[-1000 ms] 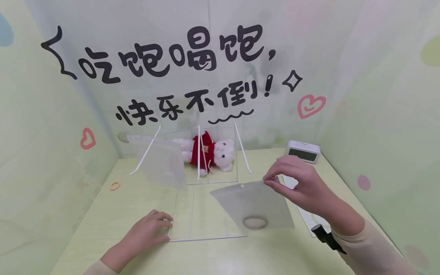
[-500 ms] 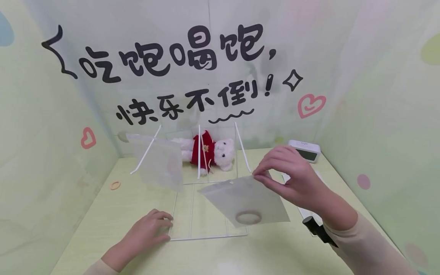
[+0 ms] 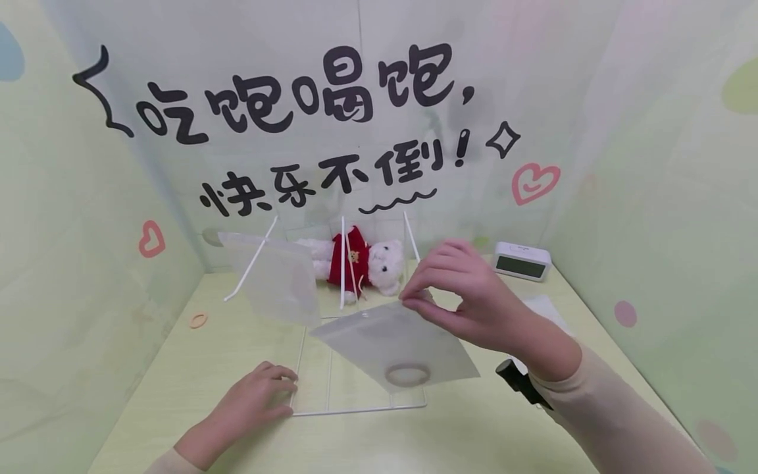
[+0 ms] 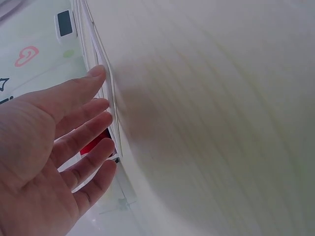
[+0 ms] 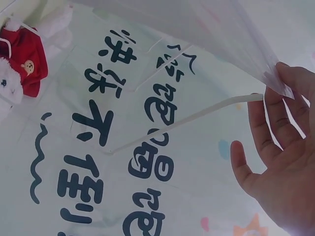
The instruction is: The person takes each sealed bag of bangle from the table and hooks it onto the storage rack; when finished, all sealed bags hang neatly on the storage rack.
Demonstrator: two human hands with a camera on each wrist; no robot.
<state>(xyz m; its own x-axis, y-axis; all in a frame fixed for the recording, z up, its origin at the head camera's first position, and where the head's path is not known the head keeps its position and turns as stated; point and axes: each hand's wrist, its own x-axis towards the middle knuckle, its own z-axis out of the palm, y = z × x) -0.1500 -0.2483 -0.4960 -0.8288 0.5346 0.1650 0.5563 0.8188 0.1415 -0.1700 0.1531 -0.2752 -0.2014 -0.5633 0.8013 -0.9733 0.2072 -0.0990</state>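
My right hand (image 3: 468, 296) pinches the top edge of a frosted translucent zip bag (image 3: 379, 332). A ring-shaped thing (image 3: 387, 380) shows through the bag's lower part. In the right wrist view, a white prong (image 5: 192, 119) of the rack ends close to the fingertips, beside the bag (image 5: 231, 44). My left hand (image 3: 251, 395) rests at the front left corner of the white wire rack (image 3: 355, 413), fingers loosely bent. The left wrist view shows the thumb and fingertips against the rack's wire (image 4: 110, 83). Another frosted bag (image 3: 275, 280) hangs on the rack's left prong (image 3: 251, 260).
Behind the rack lies a white plush bear (image 3: 385, 260) in a red top. A white digital clock (image 3: 521, 261) stands at the back right. A small orange ring (image 3: 198, 320) lies on the left of the table. White paper (image 3: 545, 309) is partly hidden by the right arm.
My right hand has moved left and slightly up with the bag, nearer the rack's prongs; the ring shape moved with it. My left hand has stayed at the rack's corner.
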